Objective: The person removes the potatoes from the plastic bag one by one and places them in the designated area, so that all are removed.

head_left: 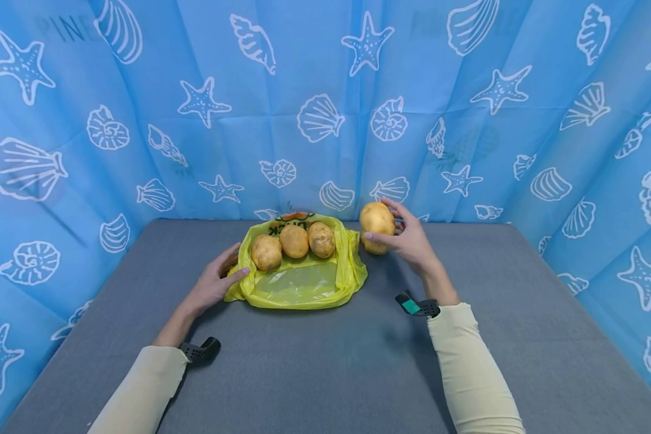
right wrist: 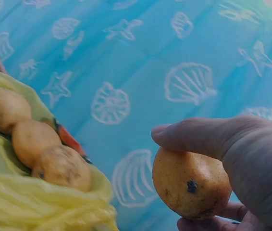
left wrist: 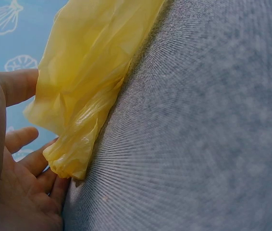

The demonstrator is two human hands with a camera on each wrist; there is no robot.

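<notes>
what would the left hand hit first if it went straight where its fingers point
The thin, crinkled yellow plastic bag: the left hand is right at its side, seemingly touching it. Behind that side, the round tan potato at the bag's left end probably comes next, though depth is unclear.

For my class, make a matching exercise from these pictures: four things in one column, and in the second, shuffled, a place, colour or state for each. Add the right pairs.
Column one
1. Right hand
2. Left hand
3. Row of three potatoes
4. Curtain

Column two
A. Blue with white shells and starfish
B. Inside the yellow bag
C. Gripping a single potato
D. At the left side of the yellow bag

Right pairs
1-C
2-D
3-B
4-A
</notes>
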